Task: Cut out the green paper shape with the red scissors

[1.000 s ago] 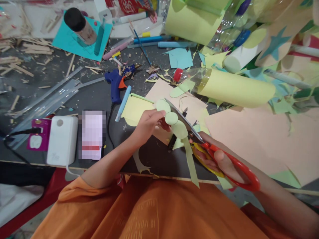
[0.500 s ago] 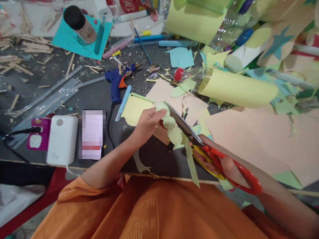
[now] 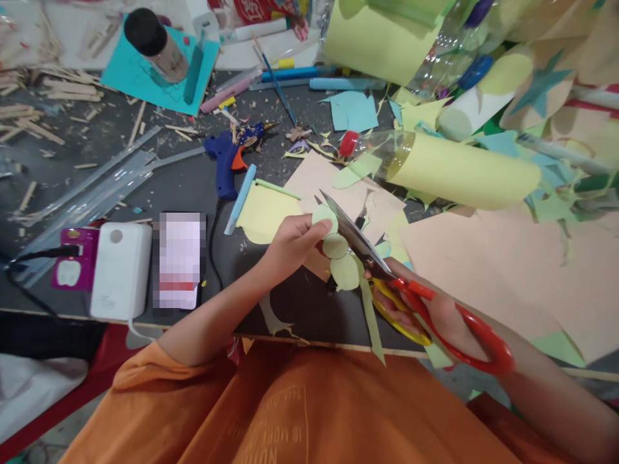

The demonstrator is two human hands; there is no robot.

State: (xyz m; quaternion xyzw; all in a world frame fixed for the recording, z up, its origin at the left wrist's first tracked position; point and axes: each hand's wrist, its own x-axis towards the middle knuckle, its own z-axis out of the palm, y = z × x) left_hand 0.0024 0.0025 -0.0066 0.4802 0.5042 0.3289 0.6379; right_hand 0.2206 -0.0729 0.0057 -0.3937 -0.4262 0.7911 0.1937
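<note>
My left hand (image 3: 296, 241) pinches a light green paper piece (image 3: 345, 271) with rounded lobes between thumb and fingers. My right hand (image 3: 447, 322) is wrapped round the red and yellow handles of a pair of scissors (image 3: 355, 238), whose blades are slightly parted and point up and left, beside the upper edge of the green piece. A narrow green paper strip (image 3: 371, 322) hangs below the scissors, over the table's front edge. Under the hands lies a pale peach sheet (image 3: 314, 177).
A blue glue gun (image 3: 225, 164) lies left of the hands, near a phone (image 3: 180, 261) and a white power bank (image 3: 120, 270). Beyond the scissors rests a bottle wrapped in yellow paper (image 3: 464, 169). Wood sticks (image 3: 72, 90) and paper scraps litter the back.
My left hand and the green piece have shifted slightly right. The scissor blades have opened a little, and the red handle has moved slightly right.
</note>
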